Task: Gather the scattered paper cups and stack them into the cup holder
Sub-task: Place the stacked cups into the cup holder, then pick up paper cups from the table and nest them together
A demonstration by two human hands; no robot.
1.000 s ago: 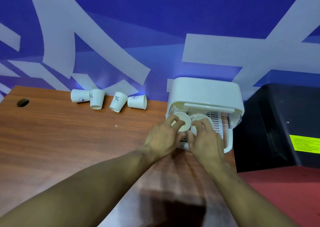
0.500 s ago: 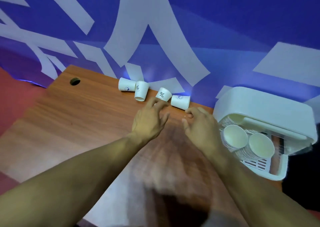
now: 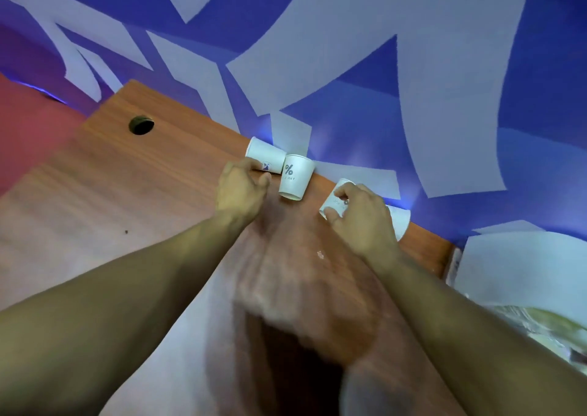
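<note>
Several white paper cups lie on their sides along the far edge of the wooden table [image 3: 127, 199], against the wall. My left hand [image 3: 241, 190] reaches the leftmost cup [image 3: 265, 158]; its fingertips touch the cup's side. A cup with a percent sign [image 3: 293, 177] lies just right of that hand, untouched. My right hand [image 3: 362, 218] grips the third cup [image 3: 336, 199] with fingers and thumb curled round it. A fourth cup [image 3: 400, 221] lies half hidden behind my right hand. The white cup holder [image 3: 524, 269] sits at the right edge, mostly cut off.
A round cable hole [image 3: 141, 124] sits in the table's far left corner. A blue wall with white shapes [image 3: 349, 66] rises directly behind the cups. Red floor [image 3: 28, 123] shows left of the table.
Both hands left the cup holder and moved left across the table to the row of cups. The right hand has taken hold of the third cup; the left hand reached the leftmost cup.
</note>
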